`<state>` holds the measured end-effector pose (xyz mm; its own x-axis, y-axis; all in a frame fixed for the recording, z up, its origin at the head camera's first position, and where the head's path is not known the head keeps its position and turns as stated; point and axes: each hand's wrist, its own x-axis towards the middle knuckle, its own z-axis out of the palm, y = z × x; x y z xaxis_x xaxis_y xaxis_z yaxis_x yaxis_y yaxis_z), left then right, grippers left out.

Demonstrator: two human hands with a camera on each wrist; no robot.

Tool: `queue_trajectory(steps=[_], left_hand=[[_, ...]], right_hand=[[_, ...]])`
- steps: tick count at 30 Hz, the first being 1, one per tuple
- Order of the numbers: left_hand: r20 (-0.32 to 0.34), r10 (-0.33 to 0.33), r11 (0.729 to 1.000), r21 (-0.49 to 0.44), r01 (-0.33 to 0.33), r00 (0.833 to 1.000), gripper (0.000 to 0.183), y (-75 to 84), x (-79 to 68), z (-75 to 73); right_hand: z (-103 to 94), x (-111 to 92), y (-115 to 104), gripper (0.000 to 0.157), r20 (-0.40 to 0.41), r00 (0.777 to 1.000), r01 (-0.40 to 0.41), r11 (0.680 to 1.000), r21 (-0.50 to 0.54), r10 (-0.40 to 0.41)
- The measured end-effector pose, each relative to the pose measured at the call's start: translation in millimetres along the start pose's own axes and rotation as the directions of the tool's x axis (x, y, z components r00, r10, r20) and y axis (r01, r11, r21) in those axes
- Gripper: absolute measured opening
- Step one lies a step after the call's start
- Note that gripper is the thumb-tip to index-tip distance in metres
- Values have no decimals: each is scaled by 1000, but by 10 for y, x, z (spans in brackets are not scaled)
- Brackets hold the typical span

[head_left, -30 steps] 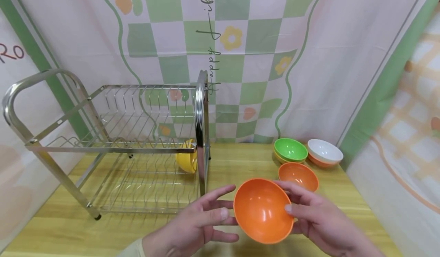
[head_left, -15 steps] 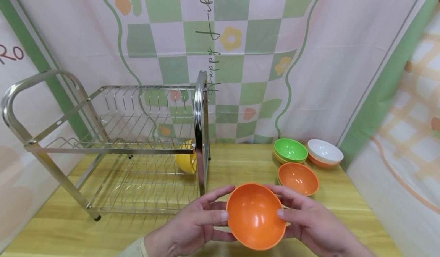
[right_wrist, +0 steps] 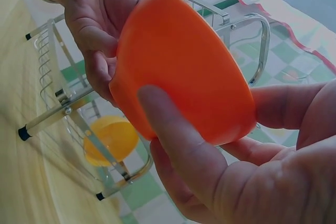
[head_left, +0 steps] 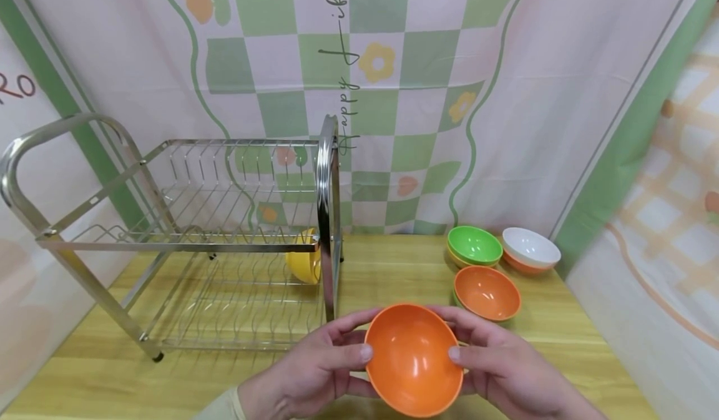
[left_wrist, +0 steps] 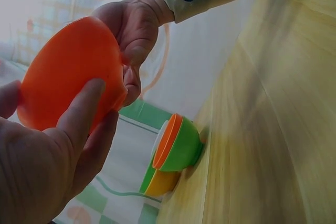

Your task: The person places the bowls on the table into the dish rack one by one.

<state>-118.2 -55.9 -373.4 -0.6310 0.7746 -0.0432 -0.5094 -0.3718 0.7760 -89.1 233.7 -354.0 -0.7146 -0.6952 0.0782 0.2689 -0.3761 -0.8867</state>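
Observation:
An orange bowl [head_left: 414,361] is held between my two hands above the front of the table, its inside tilted toward the head camera. My left hand [head_left: 317,364] grips its left side, thumb at the rim and fingers behind. On the opposite side my right hand [head_left: 500,364] holds it the same way, thumb on the rim. In the left wrist view, fingers [left_wrist: 84,108] spread along the outside of the bowl [left_wrist: 68,72]. The right wrist view shows fingers [right_wrist: 176,135] laid under the bowl's outer wall [right_wrist: 178,61].
A two-tier metal dish rack [head_left: 185,245] stands at left, with a yellow bowl [head_left: 303,264] in its lower tier. Stacked bowls sit at back right: green [head_left: 475,245] over yellow, white [head_left: 530,247] over orange, and orange [head_left: 487,292] over green. A patterned curtain [head_left: 393,126] hangs behind the table.
The orange bowl has moved left and slightly down with my right hand. My left hand, earlier apart from the bowl with fingers spread, now grips its left side.

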Motion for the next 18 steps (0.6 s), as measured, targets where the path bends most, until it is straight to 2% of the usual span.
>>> queue_trajectory(steps=[12,18], left_hand=[[10,3,1000,19,-3,1000,57,6,-16,-19],[-4,-2,994,110,3,1000,59,41,-66,-52]], right_hand=[[14,19,14,49,13,1000,-8,1000,-9,8],[17,34,-18,45,-32,999,-36,999,-39,35]])
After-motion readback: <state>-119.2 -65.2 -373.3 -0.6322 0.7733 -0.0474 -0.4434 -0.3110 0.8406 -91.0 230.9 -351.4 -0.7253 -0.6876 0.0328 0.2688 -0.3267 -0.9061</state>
